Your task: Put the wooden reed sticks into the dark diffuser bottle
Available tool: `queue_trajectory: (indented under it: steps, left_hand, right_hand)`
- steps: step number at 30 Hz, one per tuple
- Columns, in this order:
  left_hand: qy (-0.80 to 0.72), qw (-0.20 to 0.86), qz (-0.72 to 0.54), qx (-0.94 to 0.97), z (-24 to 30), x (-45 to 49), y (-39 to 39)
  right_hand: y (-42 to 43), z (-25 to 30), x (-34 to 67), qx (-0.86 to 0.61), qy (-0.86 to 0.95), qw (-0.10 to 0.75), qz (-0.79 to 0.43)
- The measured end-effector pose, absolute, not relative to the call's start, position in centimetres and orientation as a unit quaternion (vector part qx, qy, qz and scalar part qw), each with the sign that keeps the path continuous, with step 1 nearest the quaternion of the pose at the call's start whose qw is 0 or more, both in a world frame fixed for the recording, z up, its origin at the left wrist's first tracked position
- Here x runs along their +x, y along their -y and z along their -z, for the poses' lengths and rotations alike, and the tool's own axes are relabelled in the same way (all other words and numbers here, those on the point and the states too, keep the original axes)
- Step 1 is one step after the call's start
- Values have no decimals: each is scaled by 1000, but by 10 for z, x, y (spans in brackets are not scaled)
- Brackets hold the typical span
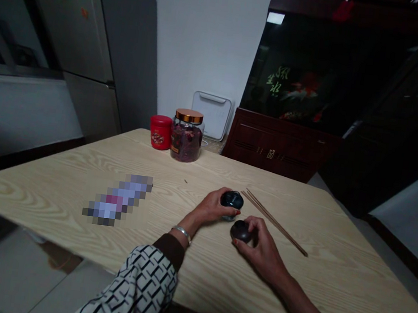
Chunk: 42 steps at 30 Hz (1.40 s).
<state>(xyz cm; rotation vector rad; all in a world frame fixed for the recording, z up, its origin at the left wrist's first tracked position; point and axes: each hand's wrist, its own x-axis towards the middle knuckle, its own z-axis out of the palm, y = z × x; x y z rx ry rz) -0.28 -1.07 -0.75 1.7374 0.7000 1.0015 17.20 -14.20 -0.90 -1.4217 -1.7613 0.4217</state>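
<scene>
Gripping small dark jar [232,199] with left hand [213,209], cupping round lid [241,230] in right hand [263,247]; hold jar steady, upright on tabletop [290,298].

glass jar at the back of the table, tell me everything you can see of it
The glass jar is clear and round, with a coppery lid shut on top. It is nearly full of dark red dried bits, perhaps petals. It stands upright near the far edge of the pale wooden table, with a red tin close on its left; whether they touch is unclear.
</scene>
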Motion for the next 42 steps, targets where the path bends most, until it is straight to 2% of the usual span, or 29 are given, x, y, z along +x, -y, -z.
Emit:
queue_trajectory:
  steps: [5, 8, 12, 15, 19, 27, 31, 33, 35, 39, 42]
  left_hand:
    - [-295, 481, -406, 719, 6, -3, 11]
    - [-289, 488, -404, 718, 5, -3, 11]
    - [-288, 490, -404, 716, 3, -3, 12]
    - [-294, 485, -403, 718, 5, -3, 11]
    - [-311, 485, -399, 714, 7, -2, 10]
    - [-303, 491, -398, 713, 4, -2, 11]
    - [-300, 488, -396, 718, 4, -2, 11]
    - [-302, 485, -395, 719, 4, -2, 10]
    - [-302, 485, -399, 717, 4, -2, 10]
    - [-299, 491, -401, 713, 5, -1, 9]
    - [-296, 495, -399, 713, 7, -1, 8]
  right_hand:
    - [143, -7, 189, -587, 700, 375, -157]
    - [126, -22, 224, -660, 659, 353, -72]
    - [102, -32, 264, -756, 632, 168, 9]
    - [95, -27, 270, -770, 632, 85, 9]
    - [93, -18, 266, -780, 621, 74, 12]
    - [88, -15, 269, -793, 599, 113, -20]
    - [90, -17, 270, -782, 605, 149, -22]
    - [89, -20, 272, -773, 604, 195, -21]
    - [86, -28, 275, -748, 596, 290, -33]
    - [75, -63, 265, -622, 515, 567, -162]
    - [66, -92, 243, -520, 446, 681, -259]
